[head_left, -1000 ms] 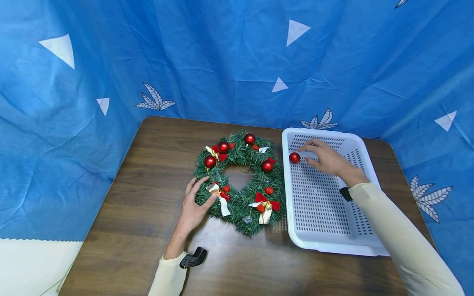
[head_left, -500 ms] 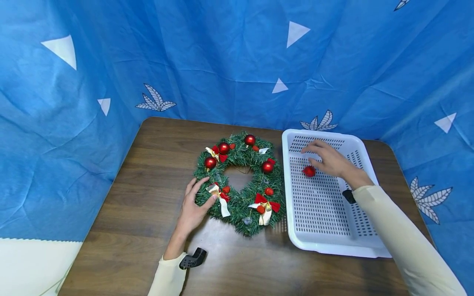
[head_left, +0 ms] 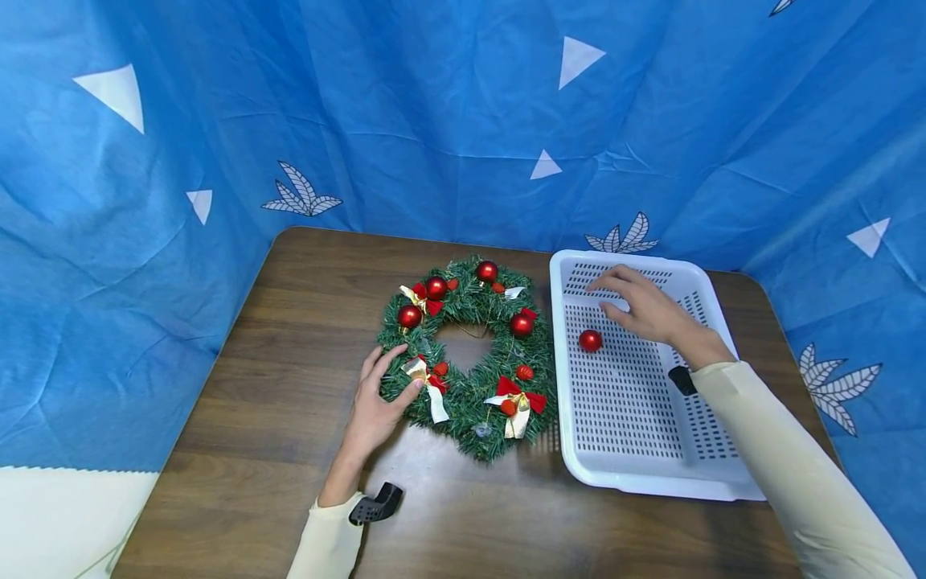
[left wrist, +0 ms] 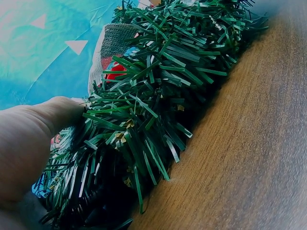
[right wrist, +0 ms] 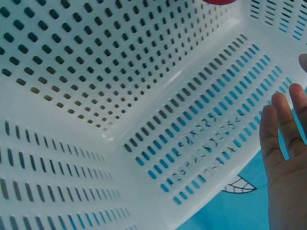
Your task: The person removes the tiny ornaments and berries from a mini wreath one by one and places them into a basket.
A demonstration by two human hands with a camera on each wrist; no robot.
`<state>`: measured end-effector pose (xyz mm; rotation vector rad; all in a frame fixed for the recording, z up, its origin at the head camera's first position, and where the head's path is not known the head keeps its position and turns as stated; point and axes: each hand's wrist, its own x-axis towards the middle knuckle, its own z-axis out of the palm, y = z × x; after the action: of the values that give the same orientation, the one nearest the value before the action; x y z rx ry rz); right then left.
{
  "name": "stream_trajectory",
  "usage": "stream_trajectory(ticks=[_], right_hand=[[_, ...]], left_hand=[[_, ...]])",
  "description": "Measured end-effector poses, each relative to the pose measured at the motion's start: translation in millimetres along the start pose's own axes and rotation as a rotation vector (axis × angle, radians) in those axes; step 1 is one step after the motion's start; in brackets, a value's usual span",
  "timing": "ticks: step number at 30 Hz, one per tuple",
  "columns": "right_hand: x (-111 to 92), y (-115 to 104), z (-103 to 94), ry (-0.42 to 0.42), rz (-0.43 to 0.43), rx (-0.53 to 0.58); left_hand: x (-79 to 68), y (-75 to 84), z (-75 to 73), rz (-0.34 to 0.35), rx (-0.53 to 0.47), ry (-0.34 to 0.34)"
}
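Fingers (head_left: 611,284) of the right hand (head_left: 644,314) are released, spread and slightly bent, and hold nothing; they hang over the inside of the basket (head_left: 665,480), toward its far end. Those of the left hand (head_left: 374,402) are likewise spread and not clenched; they touch the wreath (head_left: 466,438) at the edge farthest from the basket, with the thumb against the greenery beside a bow (head_left: 436,394). This contact probably serves to steady the wreath; the pressure applied cannot be judged. The wreath lies flat on the surface (head_left: 239,418), just beside the left wall of the basket, a placement that likely keeps the reach between the two short. The red ball (head_left: 590,341) lies loose on the slotted floor of the basket, near the left wall; the basket walls presumably prevent it from rolling onto the surface. Relative to the right-hand fingers, the ball lies toward the near end of the basket, close to the thumb tip but apart from it. At the top border of the right wrist view, only a red edge of the ball shows, clear of the fingers.
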<state>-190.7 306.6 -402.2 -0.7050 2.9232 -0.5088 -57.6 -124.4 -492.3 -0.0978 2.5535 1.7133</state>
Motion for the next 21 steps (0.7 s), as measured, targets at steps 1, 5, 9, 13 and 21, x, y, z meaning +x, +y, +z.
stream_trajectory(ticks=[1,5,9,13,21], right_hand=[[0.3,-1.3,-0.7,0.006,-0.006,0.002],[0.8,-7.5,-3.0,0.016,-0.024,0.006],[2.0,-15.0,-5.3,0.023,-0.054,0.01],[4.7,-22.5,-7.5,0.044,-0.1,0.016],[7.5,-38.3,-9.2,0.076,-0.202,0.019]], left_hand=[[0.1,-0.1,0.0,0.0,0.001,0.001],[-0.1,0.3,-0.2,-0.003,0.001,0.001],[-0.4,0.7,-1.0,-0.006,0.001,-0.002],[-0.7,1.1,-1.7,-0.01,0.0,-0.004],[-0.5,1.5,-0.6,-0.005,0.001,0.001]])
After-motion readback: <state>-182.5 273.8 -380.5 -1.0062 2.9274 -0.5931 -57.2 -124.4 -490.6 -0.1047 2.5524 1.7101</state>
